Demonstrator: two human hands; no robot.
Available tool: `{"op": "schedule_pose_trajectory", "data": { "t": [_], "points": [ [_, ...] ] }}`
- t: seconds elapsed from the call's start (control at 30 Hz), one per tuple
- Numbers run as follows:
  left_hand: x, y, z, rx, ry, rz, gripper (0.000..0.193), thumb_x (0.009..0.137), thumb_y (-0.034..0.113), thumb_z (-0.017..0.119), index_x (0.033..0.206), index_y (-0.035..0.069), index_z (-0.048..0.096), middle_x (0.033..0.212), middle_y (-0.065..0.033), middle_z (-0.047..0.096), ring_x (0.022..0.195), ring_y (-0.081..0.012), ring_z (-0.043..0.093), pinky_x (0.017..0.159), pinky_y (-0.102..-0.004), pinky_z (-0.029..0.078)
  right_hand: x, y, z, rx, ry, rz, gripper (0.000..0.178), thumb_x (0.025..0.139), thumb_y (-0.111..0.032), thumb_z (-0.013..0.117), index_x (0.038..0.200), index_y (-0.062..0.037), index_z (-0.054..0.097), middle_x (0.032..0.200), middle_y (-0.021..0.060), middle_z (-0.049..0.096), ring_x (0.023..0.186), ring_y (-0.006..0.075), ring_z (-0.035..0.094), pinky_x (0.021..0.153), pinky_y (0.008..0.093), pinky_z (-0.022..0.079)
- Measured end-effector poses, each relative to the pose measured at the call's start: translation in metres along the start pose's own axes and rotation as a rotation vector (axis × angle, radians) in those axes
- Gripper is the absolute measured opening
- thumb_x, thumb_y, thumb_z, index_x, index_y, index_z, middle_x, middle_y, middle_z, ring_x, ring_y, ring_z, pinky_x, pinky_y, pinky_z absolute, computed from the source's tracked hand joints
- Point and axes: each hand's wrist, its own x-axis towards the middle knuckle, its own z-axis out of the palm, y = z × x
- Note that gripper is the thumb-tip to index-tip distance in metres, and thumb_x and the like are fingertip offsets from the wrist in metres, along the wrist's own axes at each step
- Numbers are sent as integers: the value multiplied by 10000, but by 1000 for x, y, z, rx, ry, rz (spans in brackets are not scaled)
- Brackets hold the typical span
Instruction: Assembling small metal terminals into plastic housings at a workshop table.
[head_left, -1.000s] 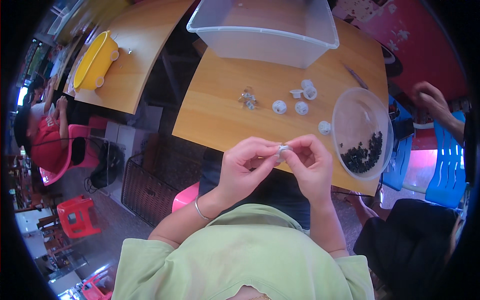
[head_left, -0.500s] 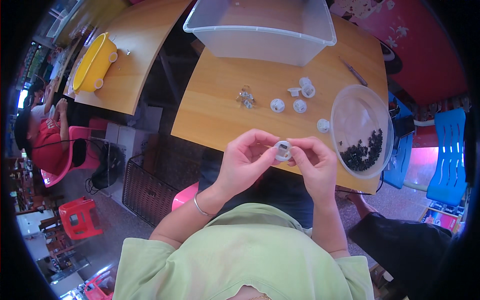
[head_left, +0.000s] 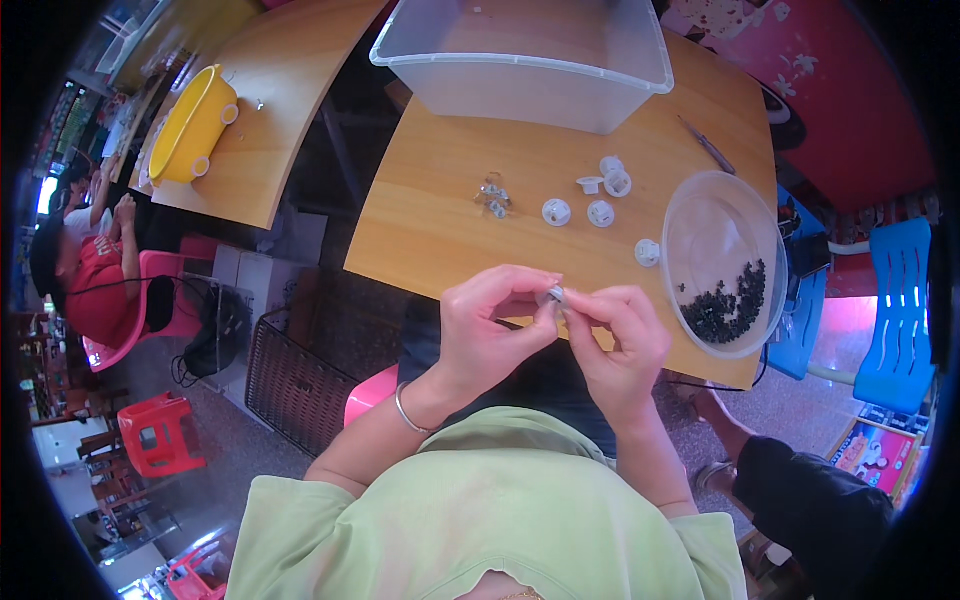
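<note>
At the near edge of the light-brown wooden desk (head_left: 420, 250), the left hand (head_left: 492, 322) pinches a small, round white plastic piece (head_left: 556, 294), the right hand (head_left: 620, 335) touching it too. Since half a second ago it has tipped from face-up to edge-on, suggesting work on it continues. Both hands angle inward. Beyond lie similar white plastic discs (head_left: 556, 212), then a translucent rectangular plastic bin (head_left: 530, 92).

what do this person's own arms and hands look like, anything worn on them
The left forearm and right forearm emerge from wide, short, pale green sleeves. A thin silver-coloured bangle circles the left wrist; none shows on the right. The left grip and right grip are gloveless.
</note>
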Motion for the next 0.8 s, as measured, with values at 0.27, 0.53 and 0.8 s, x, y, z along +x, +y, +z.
{"op": "schedule_pose_trajectory", "data": {
  "t": [0.27, 0.53, 0.8],
  "points": [
    [1, -8, -4, -151, -46, -50, 153, 782, -69, 623, 931, -38, 642, 947, -102, 632, 840, -117, 627, 704, -215, 535, -1, 16, 2, 288, 30, 188, 189, 759, 50, 663, 941, 17, 623, 925, 76, 544, 791, 130, 606, 695, 222, 515],
    [-7, -2, 9, 33, -10, 40, 101, 769, -96, 635, 848, -33, 630, 996, -136, 600, 881, -152, 620, 715, -223, 522, -3, 17, 8, 214, 134, 111, 228, 705, 79, 658, 916, 6, 610, 920, 84, 550, 753, 134, 613, 686, 231, 515],
    [-4, -1, 11, 333, 50, 366, 128, 715, -64, 682, 812, -11, 617, 945, -131, 629, 757, -188, 644, 639, -236, 558, -4, 23, 10, 165, 192, 10, 250, 671, 96, 641, 894, -13, 620, 908, 88, 561, 775, 142, 581, 687, 239, 493]
  ]
}}
